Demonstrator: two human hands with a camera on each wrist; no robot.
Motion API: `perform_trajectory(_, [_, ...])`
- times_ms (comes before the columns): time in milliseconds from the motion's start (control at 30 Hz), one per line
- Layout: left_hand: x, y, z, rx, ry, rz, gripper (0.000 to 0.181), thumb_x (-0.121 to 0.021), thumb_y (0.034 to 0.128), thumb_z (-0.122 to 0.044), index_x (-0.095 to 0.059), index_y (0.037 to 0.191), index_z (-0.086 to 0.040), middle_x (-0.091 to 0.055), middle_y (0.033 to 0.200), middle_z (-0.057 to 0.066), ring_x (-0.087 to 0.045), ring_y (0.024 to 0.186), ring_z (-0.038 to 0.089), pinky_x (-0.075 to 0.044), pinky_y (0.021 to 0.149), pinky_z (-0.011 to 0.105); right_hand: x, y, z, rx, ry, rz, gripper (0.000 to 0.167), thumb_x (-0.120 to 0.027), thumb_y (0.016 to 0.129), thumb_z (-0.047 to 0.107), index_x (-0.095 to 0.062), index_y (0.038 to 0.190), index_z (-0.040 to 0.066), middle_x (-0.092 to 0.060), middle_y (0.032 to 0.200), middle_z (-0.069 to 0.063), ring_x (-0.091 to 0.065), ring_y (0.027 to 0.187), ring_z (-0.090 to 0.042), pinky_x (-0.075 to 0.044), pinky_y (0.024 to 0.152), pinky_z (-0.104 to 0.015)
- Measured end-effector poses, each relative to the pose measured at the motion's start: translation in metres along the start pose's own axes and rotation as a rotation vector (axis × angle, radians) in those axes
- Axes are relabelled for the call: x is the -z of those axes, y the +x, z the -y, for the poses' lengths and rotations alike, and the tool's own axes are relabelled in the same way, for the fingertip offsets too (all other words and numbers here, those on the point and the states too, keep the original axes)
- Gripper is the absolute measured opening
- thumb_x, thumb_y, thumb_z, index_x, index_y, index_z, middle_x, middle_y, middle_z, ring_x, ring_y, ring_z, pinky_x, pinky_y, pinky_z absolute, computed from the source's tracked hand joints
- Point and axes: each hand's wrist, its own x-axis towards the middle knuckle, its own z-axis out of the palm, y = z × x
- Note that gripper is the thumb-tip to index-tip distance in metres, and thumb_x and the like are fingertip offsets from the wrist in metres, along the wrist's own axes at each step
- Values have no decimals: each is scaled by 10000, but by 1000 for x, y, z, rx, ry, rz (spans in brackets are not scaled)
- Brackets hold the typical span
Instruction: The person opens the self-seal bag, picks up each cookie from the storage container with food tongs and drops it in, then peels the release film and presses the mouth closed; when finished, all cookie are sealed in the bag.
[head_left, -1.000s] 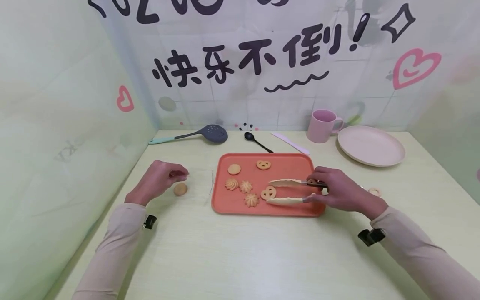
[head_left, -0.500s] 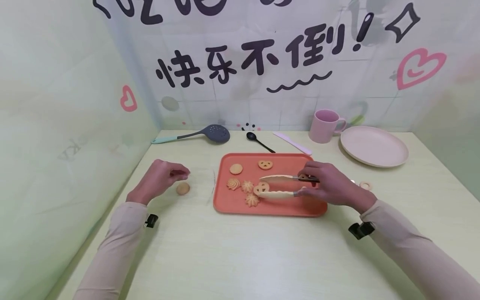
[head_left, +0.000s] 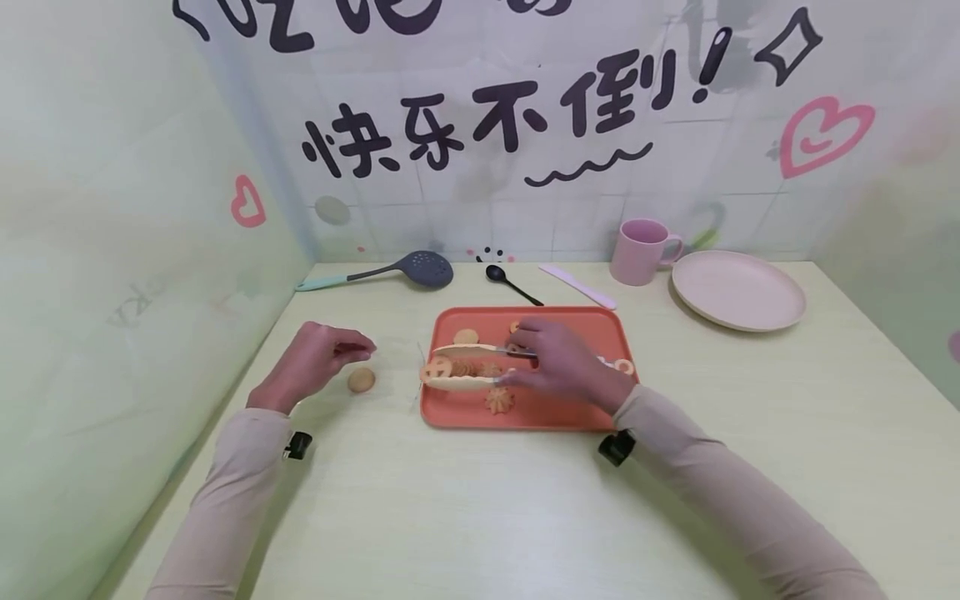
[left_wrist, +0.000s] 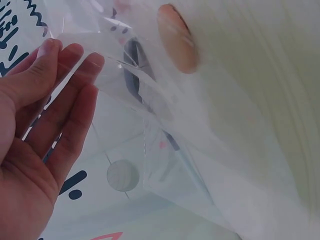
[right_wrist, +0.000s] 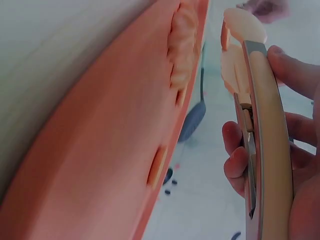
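Observation:
In the head view my left hand [head_left: 303,367] is left of the red tray. The left wrist view shows its thumb and fingertips pinching the edge of a clear plastic bag [left_wrist: 175,120]. A round cookie [head_left: 362,380] is seen through the film, below those fingers. Over the tray [head_left: 555,417] my right hand [head_left: 558,358] grips cream-tipped tongs [head_left: 461,384]. A pretzel-shaped cookie [head_left: 437,370] is between the tong tips, above the tray's left edge. Beneath the tongs lie several cookies, among them a star-shaped cookie [head_left: 499,401] and a plain round cookie [head_left: 467,337].
Along the back lie a slotted spatula [head_left: 426,270], a black spoon [head_left: 497,273] and a lilac knife [head_left: 577,287]. A pink mug [head_left: 639,254] and a pink plate [head_left: 738,290] stand at the back right. A printed wall sheet closes off the rear.
My right hand has moved left with the tongs, which have picked the pretzel-shaped cookie up from the tray and carried it to the left edge. The left hand has stayed in place.

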Motion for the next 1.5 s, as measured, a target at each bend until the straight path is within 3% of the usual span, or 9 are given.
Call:
perform_trajectory(267, [0,2,-2,-12,-6,-1,175,-793,827,-20,-805,993,-74,-800,928,60,-769,882,216,-625,809,417,-19,22,17,-2,1,36,456,-783,853,457,-709,1107,86,-653,971,-49,-523,788,-128,-464,686,-261])
perform_trajectory(467, [0,0,0,-10,-7,-6,171,-801,819,-22,-804,984,-65,-799,918,65,-768,869,222,-626,800,420,-27,34,28,-56,16,93,460,-789,845,464,-701,1093,86,-612,925,-44,-466,761,-140,-409,660,-253])
perform_trajectory(733, [1,-1,-1,2,-29,5,175,-795,823,-12,-799,992,-57,-796,932,81,-765,869,224,-631,791,411,-39,53,39,-72,27,114,381,-801,834,461,-650,873,113,-518,779,5,-444,711,-130,-359,619,-217])
perform_trajectory(1033, [1,4,-5,8,-36,19,185,-782,836,-9,-797,1014,-58,-796,949,85,-763,887,234,-633,805,417,-36,65,48,-103,-49,186,392,-778,857,469,-703,989,108,-553,828,10,-466,735,-132,-376,619,-225])
perform_trajectory(1300, [-1,2,-4,25,-40,16,161,-780,838,-9,-799,992,-53,-795,930,89,-761,851,218,-636,772,400,-39,75,53,-69,-53,208,389,-772,866,461,-605,785,119,-440,737,20,-371,661,-122,-284,577,-225])
perform_trajectory(1400, [-3,2,-5,29,-47,23,164,-769,847,-1,-796,1000,-51,-794,939,91,-759,854,220,-637,773,400,-41,77,55,-79,-70,227,412,-767,866,476,-586,779,116,-446,751,12,-376,663,-128,-288,575,-225])
perform_trajectory(1500, [-3,2,-5,24,-54,27,169,-762,851,6,-793,1008,-49,-792,951,98,-757,869,229,-636,782,409,-40,77,56,-100,-83,241,404,-768,862,484,-644,872,100,-498,820,1,-421,700,-137,-332,590,-230])
